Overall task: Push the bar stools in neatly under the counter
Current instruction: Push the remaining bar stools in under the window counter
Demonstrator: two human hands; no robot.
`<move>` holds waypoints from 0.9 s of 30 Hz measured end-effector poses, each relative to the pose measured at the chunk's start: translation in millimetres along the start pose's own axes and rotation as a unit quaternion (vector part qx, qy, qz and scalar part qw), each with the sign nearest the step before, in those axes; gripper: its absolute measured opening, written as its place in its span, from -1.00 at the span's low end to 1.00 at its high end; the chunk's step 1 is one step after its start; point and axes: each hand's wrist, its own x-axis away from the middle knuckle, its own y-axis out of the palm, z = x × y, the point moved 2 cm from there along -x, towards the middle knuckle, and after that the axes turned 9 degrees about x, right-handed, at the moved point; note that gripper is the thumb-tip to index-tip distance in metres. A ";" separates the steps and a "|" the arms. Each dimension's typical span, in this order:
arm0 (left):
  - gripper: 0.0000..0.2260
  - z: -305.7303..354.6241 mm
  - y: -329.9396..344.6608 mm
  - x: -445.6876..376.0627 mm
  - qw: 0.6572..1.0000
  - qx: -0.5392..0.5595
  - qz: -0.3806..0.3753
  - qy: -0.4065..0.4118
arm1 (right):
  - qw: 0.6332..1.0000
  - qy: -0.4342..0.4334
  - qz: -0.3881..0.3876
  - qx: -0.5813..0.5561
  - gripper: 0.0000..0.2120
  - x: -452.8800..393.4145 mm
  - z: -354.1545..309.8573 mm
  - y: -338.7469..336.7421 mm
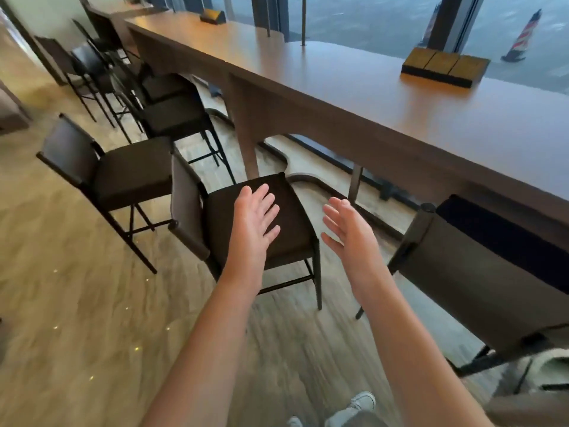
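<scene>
Head view: the nearest bar stool (264,217) stands out from the long wooden table (354,87), turned askew, backrest toward the left, seat front toward the table. Both hands hover with fingers spread, holding nothing: left hand (254,223) over the seat, right hand (346,232) beside it. More stools (135,171) line the wood floor (77,303); windows (369,16) run behind.

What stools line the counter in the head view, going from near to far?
Stool tucked under the counter at right → stool in front of the hands → stool pulled out farthest → stool half under the counter.
</scene>
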 end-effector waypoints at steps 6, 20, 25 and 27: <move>-0.48 19.4 -83.6 32.4 0.996 0.015 0.084 0.032 | 0.996 0.009 -0.089 0.016 -0.59 18.2 10.8 79.2; -0.44 63.7 -167.2 20.7 0.966 -0.001 0.238 0.105 | 0.972 0.026 -0.234 0.023 -0.57 -30.8 4.9 190.6; -0.38 76.6 -173.5 -16.3 0.952 -0.001 0.280 0.120 | 0.964 0.026 -0.263 0.019 -0.61 -77.3 -4.9 217.4; -0.36 77.1 -175.0 -29.8 0.947 -0.001 0.296 0.125 | 0.961 0.030 -0.275 0.020 -0.60 -94.2 -5.8 225.4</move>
